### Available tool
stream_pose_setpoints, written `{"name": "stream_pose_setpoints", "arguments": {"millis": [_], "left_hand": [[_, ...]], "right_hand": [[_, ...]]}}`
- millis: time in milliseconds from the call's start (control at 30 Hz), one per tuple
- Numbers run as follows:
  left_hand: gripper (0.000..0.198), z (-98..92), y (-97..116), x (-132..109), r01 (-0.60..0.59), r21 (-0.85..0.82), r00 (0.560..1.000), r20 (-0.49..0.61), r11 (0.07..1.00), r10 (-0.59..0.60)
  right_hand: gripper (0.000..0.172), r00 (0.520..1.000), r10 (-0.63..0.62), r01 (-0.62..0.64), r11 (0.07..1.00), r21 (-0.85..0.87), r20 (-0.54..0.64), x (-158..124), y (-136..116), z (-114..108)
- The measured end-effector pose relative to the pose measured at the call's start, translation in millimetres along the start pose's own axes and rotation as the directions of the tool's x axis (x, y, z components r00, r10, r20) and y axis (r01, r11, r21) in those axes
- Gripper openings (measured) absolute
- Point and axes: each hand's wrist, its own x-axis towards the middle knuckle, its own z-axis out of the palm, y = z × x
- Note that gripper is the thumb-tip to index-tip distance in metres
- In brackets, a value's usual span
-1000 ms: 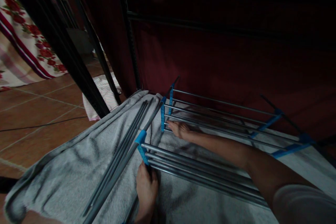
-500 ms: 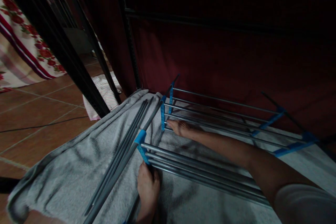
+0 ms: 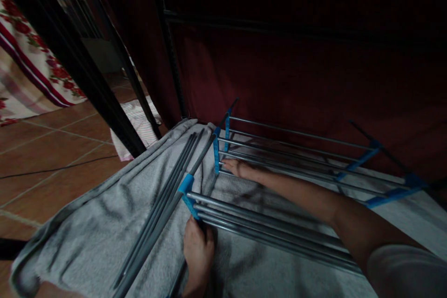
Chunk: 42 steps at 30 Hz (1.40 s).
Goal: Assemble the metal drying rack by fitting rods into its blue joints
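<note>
On the blanket (image 3: 87, 230), toward its far edge, is the rack (image 3: 267, 218); the left hand (image 3: 199, 247) is below its nearest bracket (image 3: 187, 191), the right hand (image 3: 240, 169) beside the next; whether fingers grasp, I cannot tell.

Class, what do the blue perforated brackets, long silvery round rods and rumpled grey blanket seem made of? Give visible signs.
Blue perforated brackets: probably moulded plastic, fairly matte; even colour and openings suggest it.
Long silvery round rods: likely metal, smooth, perhaps coated; bright highlights run along them.
Rumpled grey blanket: matte, fleecy fabric; fuzzy surface and folds show it, though the fibre is unclear.
</note>
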Motion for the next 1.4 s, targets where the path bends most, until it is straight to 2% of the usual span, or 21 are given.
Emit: {"name": "stream_pose_setpoints", "arguments": {"millis": [200, 333, 533, 767, 967, 1233, 1400], "left_hand": [[0.03, 2.2, -3, -1, 0.011, 0.027, 1.0, 0.005, 1.0, -0.012], [0.031, 3.3, -5, -2, -0.025, 0.005, 1.0, -0.008, 1.0, 0.025], [0.032, 2.5, -4, -2, -0.025, -0.014, 1.0, -0.005, 1.0, 0.025], [0.035, 3.8, -5, -2, -0.034, -0.027, 0.999, -0.016, 0.999, 0.033], [0.035, 3.7, -5, -2, -0.019, -0.018, 1.0, 0.0, 1.0, 0.019], [0.039, 1.8, -2, -2, -0.028, -0.041, 0.999, -0.026, 0.999, 0.027], [0.04, -4.1, -3, 4, -0.03, 0.002, 0.999, 0.04, 1.0, 0.03]], "right_hand": [[0.033, 0.999, 0.048, -0.05, 0.994, -0.093, -0.022, -3, -7, -2], [0.027, 0.998, 0.039, -0.046, 0.986, -0.16, -0.046, -7, -13, -6], [0.02, 0.999, -0.025, 0.023, 0.998, -0.055, -0.033, -3, -8, -5], [0.024, 0.998, -0.056, 0.056, 0.998, 0.025, 0.008, 9, 0, 0], [0.022, 0.997, -0.075, 0.073, 0.996, 0.059, 0.02, 8, -2, -4], [0.021, 1.0, -0.019, 0.02, 1.0, 0.006, -0.007, 1, -8, -5], [0.022, 0.998, 0.067, -0.068, 0.997, -0.04, -0.016, -3, -16, -8]]}}
